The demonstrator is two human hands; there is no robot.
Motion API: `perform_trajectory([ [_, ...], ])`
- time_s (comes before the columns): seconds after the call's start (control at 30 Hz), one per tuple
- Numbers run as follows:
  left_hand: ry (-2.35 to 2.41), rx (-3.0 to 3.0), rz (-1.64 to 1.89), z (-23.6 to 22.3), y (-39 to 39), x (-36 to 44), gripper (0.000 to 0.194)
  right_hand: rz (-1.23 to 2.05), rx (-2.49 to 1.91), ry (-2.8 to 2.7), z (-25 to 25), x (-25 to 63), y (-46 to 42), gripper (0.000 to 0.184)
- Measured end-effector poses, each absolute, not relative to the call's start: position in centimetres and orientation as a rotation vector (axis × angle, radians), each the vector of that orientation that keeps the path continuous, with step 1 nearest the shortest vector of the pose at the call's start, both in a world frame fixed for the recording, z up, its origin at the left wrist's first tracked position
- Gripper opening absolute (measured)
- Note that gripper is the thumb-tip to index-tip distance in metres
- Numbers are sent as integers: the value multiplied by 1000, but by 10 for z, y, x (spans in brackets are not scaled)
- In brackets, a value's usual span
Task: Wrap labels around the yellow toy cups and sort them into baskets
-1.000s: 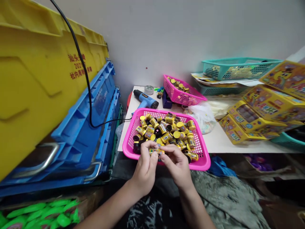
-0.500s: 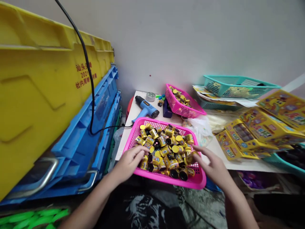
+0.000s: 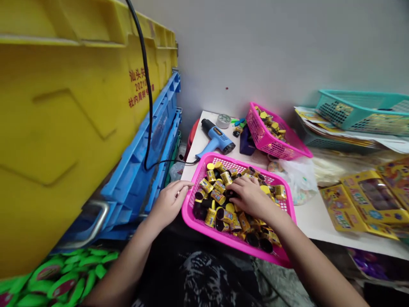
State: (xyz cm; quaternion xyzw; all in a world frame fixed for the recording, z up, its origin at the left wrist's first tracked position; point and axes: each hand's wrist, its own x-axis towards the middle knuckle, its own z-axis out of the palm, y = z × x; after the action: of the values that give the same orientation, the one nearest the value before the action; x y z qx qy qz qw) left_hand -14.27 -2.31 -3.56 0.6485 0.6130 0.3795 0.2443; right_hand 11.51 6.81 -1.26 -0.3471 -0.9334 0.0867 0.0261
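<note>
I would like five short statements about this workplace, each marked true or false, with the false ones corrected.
1. The right hand is among small containers in the front pink basket. True.
2. The heat gun is entirely yellow. False: the heat gun is blue and black.
3. The left hand is at the front basket's left side. True.
4. The rear pink basket is empty. False: the rear pink basket holds small containers too.
5. Green items lie at lower left. True.

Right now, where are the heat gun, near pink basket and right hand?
Heat gun (image 3: 217, 137): head view, blue body.
Near pink basket (image 3: 223, 238): head view, front rim.
Right hand (image 3: 249, 195): head view, its back.
</note>
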Motion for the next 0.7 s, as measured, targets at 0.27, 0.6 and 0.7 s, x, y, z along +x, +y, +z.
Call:
perform_trajectory([
  [0.27, 1457, 2212, 431, -42, -6, -98, 26, 754, -1123, -2309, 15, 163, 31, 29],
  [0.6, 1547, 2265, 183, -54, 13, -86, 43, 783, -1379, -1767, -15, 237, 10, 28],
  [0.7, 1565, 2330, 312, -62, 12, -97, 40, 821, -1366, -1597, -22, 250, 11, 30],
])
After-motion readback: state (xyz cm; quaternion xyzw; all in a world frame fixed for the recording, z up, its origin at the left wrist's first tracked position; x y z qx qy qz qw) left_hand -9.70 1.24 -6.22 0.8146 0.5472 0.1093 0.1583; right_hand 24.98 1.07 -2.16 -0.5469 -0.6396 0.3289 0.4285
